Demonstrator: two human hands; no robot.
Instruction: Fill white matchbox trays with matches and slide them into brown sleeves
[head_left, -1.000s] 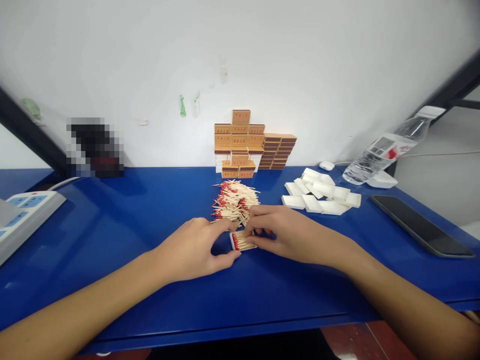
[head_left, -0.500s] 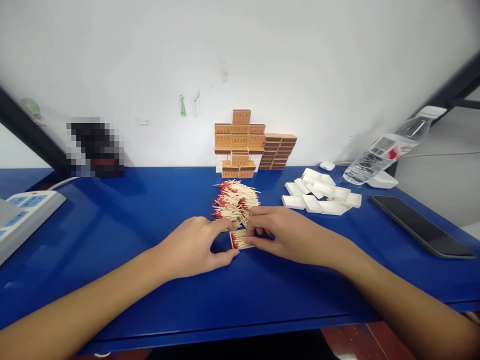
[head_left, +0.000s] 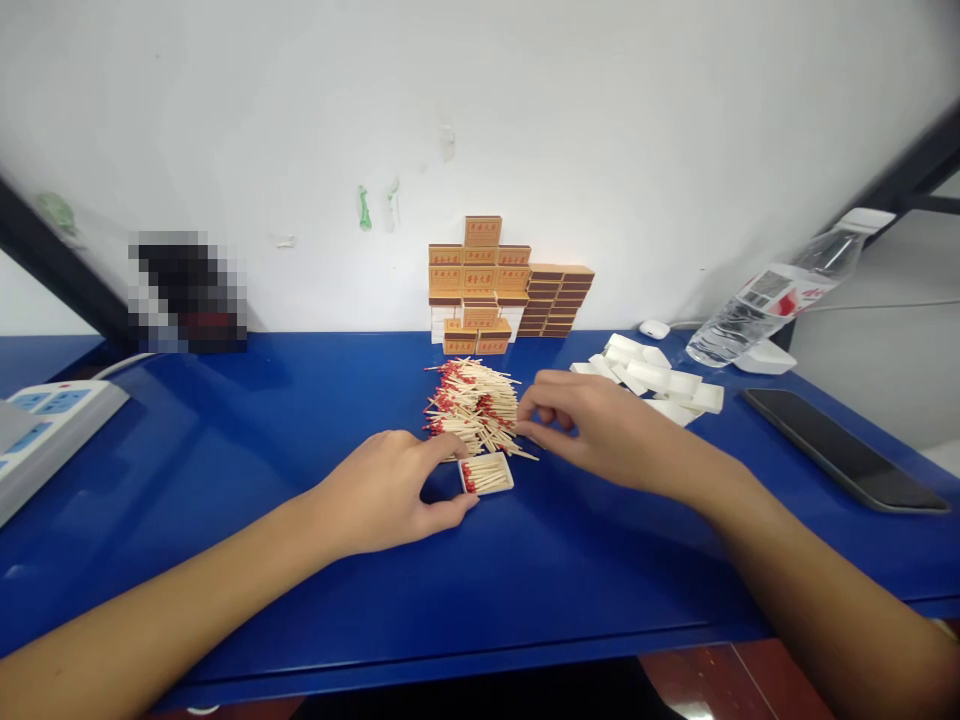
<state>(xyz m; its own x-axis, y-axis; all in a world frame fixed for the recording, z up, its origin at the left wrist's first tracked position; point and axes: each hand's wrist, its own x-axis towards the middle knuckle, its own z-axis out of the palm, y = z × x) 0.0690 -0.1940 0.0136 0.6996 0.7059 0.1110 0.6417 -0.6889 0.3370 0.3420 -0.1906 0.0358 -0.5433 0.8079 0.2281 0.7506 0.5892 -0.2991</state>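
A small white matchbox tray (head_left: 507, 472) lies on the blue table with a layer of red-tipped matches (head_left: 486, 474) inside. My left hand (head_left: 397, 490) grips its left end, the thumb at the near edge and the index finger at the far edge. Just beyond the tray is a loose heap of matches (head_left: 472, 400), heads mostly to the left. My right hand (head_left: 581, 420) is at the right edge of that heap, thumb and index finger brought together and other fingers curled. Whatever is between those fingertips is too small to make out.
Stacked matchboxes (head_left: 480, 280) stand against the wall behind the heap. White trays (head_left: 652, 378) are piled at right, partly behind my right hand. Farther right are a phone (head_left: 840, 450) and a leaning plastic bottle (head_left: 787, 290). A power strip (head_left: 67, 430) sits at left.
My right hand has moved from the tray up and right to the heap's edge, uncovering the matches in the tray. My left hand has stayed on the tray.
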